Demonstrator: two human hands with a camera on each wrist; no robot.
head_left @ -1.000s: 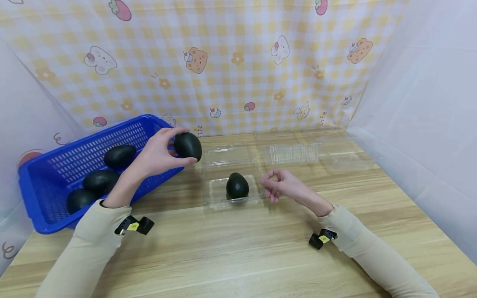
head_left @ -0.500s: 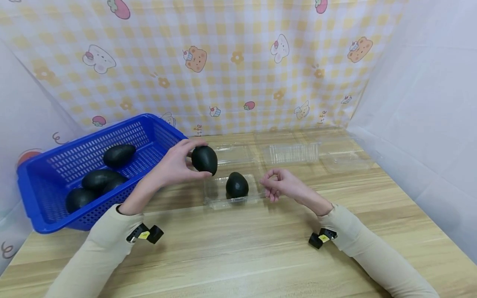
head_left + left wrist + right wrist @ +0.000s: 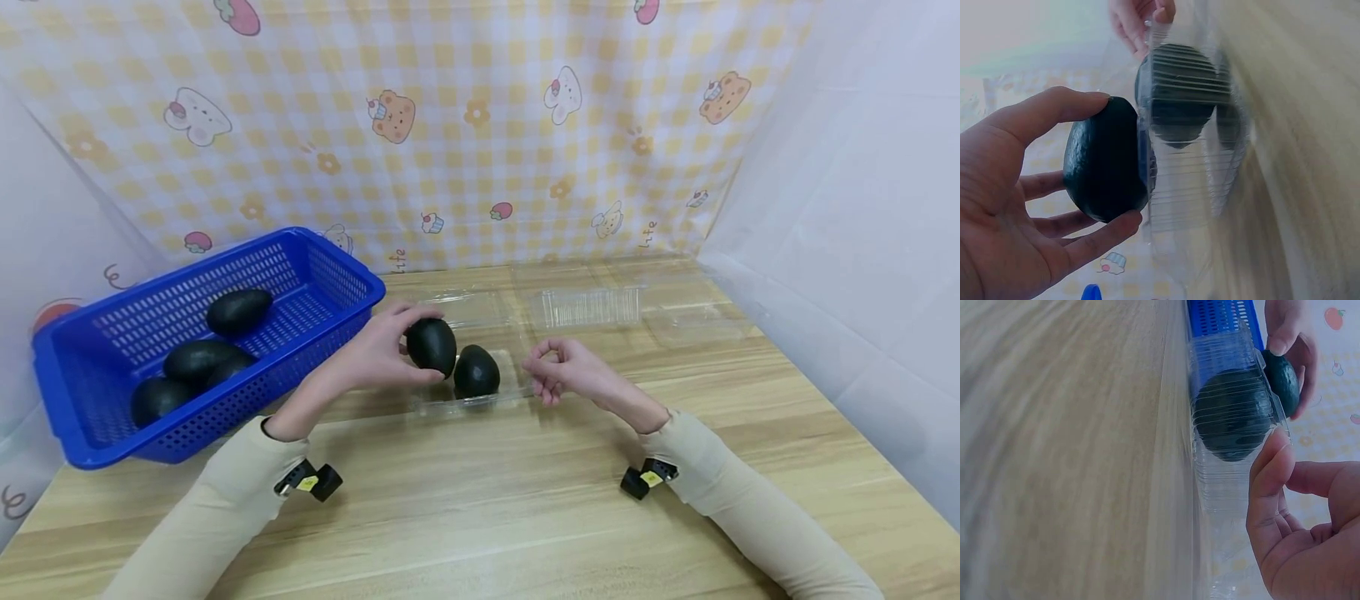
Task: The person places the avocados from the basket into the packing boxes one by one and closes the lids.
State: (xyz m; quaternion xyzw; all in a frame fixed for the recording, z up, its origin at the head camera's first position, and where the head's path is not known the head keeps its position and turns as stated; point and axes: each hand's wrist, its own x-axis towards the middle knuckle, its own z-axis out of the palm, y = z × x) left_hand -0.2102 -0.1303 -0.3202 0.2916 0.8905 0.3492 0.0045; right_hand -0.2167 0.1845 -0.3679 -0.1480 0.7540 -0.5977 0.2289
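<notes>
Two beige sleeves [image 3: 225, 508] reach over a wooden table [image 3: 525, 517]. Past the cuffs, the right hand [image 3: 566, 372] pinches the rim of a clear plastic box [image 3: 1182, 187]. One dark avocado [image 3: 477, 372] sits inside; the left hand [image 3: 378, 350], thumb and fingers curved round a second avocado [image 3: 431, 348], holds it at the open top, left of the first. Farther left, a blue basket [image 3: 176, 446] contains more avocados [image 3: 238, 312]. Behind everything hangs a checked cloth [image 3: 480, 158].

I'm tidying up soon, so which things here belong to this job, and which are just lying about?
The job:
held dark green oval avocado
clear ribbed plastic box
second avocado inside it
blue perforated plastic basket of avocados

Apparently lying about:
clear plastic packaging farther right, perhaps spare
yellow checked fabric backdrop
</notes>
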